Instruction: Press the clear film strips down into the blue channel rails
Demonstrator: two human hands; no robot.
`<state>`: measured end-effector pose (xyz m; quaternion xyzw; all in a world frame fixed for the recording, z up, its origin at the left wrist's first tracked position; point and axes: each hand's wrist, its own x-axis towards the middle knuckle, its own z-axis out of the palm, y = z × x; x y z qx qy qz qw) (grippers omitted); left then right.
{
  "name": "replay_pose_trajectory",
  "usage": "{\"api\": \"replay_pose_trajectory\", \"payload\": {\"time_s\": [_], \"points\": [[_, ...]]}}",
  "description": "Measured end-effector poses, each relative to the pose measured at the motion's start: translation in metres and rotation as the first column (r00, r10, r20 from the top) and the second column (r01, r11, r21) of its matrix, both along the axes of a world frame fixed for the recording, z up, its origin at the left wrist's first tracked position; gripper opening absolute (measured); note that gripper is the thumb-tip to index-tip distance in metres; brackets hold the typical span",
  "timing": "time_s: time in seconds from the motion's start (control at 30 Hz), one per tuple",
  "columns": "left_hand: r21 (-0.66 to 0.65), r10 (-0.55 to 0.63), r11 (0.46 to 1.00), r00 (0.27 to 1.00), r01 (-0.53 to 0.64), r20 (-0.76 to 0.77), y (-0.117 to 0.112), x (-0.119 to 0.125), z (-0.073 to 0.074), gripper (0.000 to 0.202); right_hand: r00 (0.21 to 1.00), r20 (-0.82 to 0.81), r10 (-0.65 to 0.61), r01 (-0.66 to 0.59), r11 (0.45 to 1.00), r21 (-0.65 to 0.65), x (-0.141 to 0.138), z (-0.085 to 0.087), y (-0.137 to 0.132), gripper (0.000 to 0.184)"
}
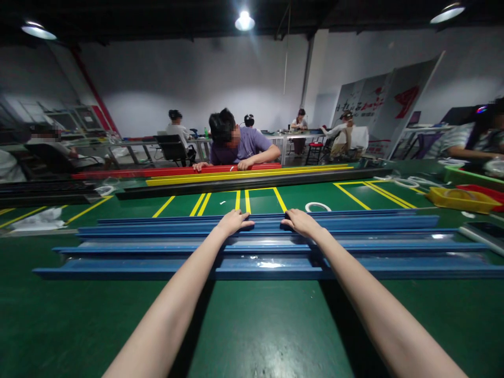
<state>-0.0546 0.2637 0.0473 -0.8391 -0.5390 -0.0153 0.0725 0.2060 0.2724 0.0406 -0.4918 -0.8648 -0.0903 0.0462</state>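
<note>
Several long blue channel strips [354, 247] lie side by side across the green table [252, 325] in front of me. My left hand [232, 221] rests on the far blue strip, its fingers curled over the strip's far edge. My right hand [301, 221] lies on the same strip a little to the right, fingers bent over the edge in the same way. The two hands are a short gap apart, both arms stretched out over the nearer strips.
Across the table a person in a purple shirt [240, 147] leans on red [177, 171], yellow [248, 176] and black strips. A white tape ring [317, 207] lies past the blue strips. Yellow [460, 198] and red trays stand at the right. Other people sit at tables behind.
</note>
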Motion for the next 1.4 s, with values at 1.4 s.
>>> {"api": "replay_pose_trajectory", "payload": {"time_s": [1.4], "points": [[0.495, -0.261, 0.836, 0.965, 0.235, -0.017, -0.196, -0.041, -0.026, 0.060, 0.976, -0.083, 0.200, -0.153, 0.908, 0.389, -0.015, -0.030, -0.200, 0.062]]}}
